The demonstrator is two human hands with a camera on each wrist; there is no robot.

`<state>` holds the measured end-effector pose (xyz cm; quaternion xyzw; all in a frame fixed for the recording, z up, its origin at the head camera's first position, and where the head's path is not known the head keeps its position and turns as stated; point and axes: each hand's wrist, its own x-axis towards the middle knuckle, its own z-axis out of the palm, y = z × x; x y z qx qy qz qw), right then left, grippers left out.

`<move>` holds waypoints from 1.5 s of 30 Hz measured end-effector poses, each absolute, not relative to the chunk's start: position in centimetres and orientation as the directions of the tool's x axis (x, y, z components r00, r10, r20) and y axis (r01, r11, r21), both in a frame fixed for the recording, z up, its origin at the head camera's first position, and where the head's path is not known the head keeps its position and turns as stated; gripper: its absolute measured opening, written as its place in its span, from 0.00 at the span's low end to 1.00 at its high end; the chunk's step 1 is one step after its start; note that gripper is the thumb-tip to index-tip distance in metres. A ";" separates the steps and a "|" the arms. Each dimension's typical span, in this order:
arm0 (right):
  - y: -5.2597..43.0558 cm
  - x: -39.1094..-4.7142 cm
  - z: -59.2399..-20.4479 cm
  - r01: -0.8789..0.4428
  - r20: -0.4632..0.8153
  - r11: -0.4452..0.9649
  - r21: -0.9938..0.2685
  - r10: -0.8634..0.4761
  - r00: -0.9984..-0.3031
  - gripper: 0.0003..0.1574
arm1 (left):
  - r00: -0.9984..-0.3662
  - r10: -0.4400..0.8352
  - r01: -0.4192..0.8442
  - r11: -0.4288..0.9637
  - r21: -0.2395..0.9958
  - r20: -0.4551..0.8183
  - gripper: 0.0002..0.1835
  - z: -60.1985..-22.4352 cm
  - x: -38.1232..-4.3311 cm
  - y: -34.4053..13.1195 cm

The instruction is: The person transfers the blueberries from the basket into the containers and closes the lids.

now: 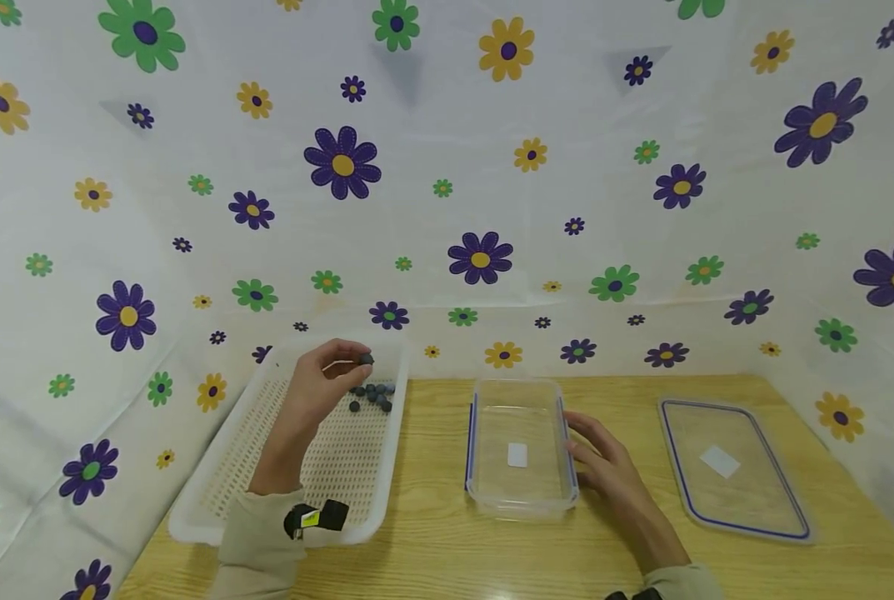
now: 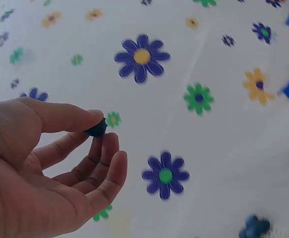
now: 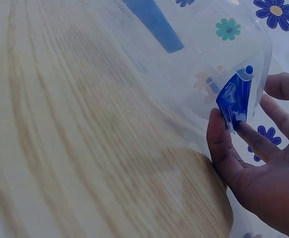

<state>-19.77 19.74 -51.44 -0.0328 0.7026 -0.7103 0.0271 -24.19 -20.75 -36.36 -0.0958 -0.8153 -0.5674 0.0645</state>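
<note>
A dark blueberry [image 2: 97,128] is pinched between the thumb and a fingertip of my left hand [image 1: 330,382], the other fingers bent loosely below. This hand is raised over the white perforated basket [image 1: 352,479]. Several more blueberries [image 1: 375,397] lie inside, near the basket's far right corner. To the basket's right stands a clear rectangular container [image 1: 521,502] with blue side clips, its top uncovered. My right hand [image 1: 604,458] holds the container's right side, thumb and fingers around the blue clip [image 3: 236,96] in the right wrist view.
At the right of the wooden table [image 1: 432,550] lies a clear lid [image 1: 746,500] with a blue seal, flat and apart from the container. A white flowered sheet [image 1: 432,225] rises behind the table and along both sides.
</note>
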 end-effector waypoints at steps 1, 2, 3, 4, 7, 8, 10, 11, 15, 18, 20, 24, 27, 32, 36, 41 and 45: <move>19.7 -19.8 -51.5 -0.001 0.002 -0.012 -1.000 -0.085 -0.996 0.32 | -0.970 0.087 0.243 0.323 0.915 0.227 0.15 -36.2 -23.9 -20.2; 19.7 -19.8 -51.5 0.005 -0.004 -0.013 -1.000 -0.084 -0.996 0.32 | -0.966 0.089 0.260 0.303 0.917 0.244 0.14 -36.1 -23.7 -19.6; 19.7 -19.8 -51.5 0.010 -0.008 -0.017 -1.000 -0.086 -0.996 0.32 | -0.962 0.087 0.272 0.281 0.920 0.257 0.14 -36.1 -23.4 -18.9; 19.7 -19.7 -51.5 0.011 -0.009 -0.023 -1.000 -0.089 -0.996 0.32 | -0.959 0.087 0.284 0.261 0.923 0.270 0.14 -36.1 -23.0 -18.3; 19.8 -19.5 -51.6 0.009 -0.007 -0.023 -1.000 -0.089 -0.996 0.32 | -0.947 0.091 0.319 0.191 0.928 0.307 0.14 -36.6 -22.1 -16.2; 19.9 -19.5 -51.7 0.006 -0.004 -0.023 -1.000 -0.088 -0.996 0.32 | -0.944 0.091 0.329 0.167 0.929 0.318 0.14 -36.8 -21.8 -15.4; 20.0 -19.4 -51.8 0.000 0.002 -0.022 -1.000 -0.089 -0.996 0.32 | -0.940 0.096 0.338 0.119 0.933 0.328 0.14 -37.3 -21.3 -14.0; 20.1 -19.4 -51.8 -0.001 0.003 -0.019 -1.000 -0.088 -0.996 0.32 | -0.936 0.100 0.346 0.093 0.934 0.337 0.14 -37.4 -21.2 -13.3; 20.1 -19.5 -51.9 -0.012 0.014 -0.025 -1.000 -0.096 -0.995 0.33 | -0.921 0.128 0.372 0.001 0.928 0.369 0.14 -38.2 -21.2 -11.3; 20.1 -19.6 -51.8 -0.020 0.022 -0.022 -1.000 -0.099 -0.995 0.33 | -0.918 0.124 0.376 -0.035 0.926 0.377 0.13 -38.9 -21.3 -10.2; 20.1 -19.6 -51.7 -0.021 0.023 -0.024 -1.000 -0.104 -0.994 0.33 | -0.921 0.113 0.369 -0.056 0.928 0.373 0.13 -39.5 -21.4 -9.4; 20.4 -19.4 -51.4 -0.013 0.015 -0.019 -1.000 -0.103 -0.995 0.33 | -0.924 0.123 0.351 -0.104 0.931 0.362 0.13 -41.0 -21.5 -7.7; 20.5 -19.3 -51.2 -0.005 0.006 -0.015 -1.000 -0.093 -0.996 0.34 | -0.920 0.135 0.354 -0.117 0.928 0.368 0.13 -42.0 -21.9 -6.5; 20.3 -19.5 -51.2 0.004 -0.002 -0.018 -1.000 -0.095 -0.995 0.34 | -0.923 0.136 0.345 -0.122 0.931 0.360 0.13 -43.9 -22.5 -5.4; 20.1 -19.6 -51.4 0.013 -0.011 -0.018 -1.000 -0.095 -0.995 0.34 | -0.928 0.152 0.322 -0.125 0.938 0.339 0.12 -45.4 -22.8 -5.2; 19.9 -19.7 -51.4 0.010 -0.007 -0.023 -1.000 -0.100 -0.995 0.34 | -0.925 0.188 0.310 -0.134 0.941 0.331 0.12 -46.9 -23.4 -5.0; 19.9 -19.8 -51.4 0.017 -0.015 -0.021 -1.000 -0.095 -0.995 0.34 | -0.918 0.228 0.304 -0.119 0.945 0.324 0.14 -47.6 -23.6 -4.8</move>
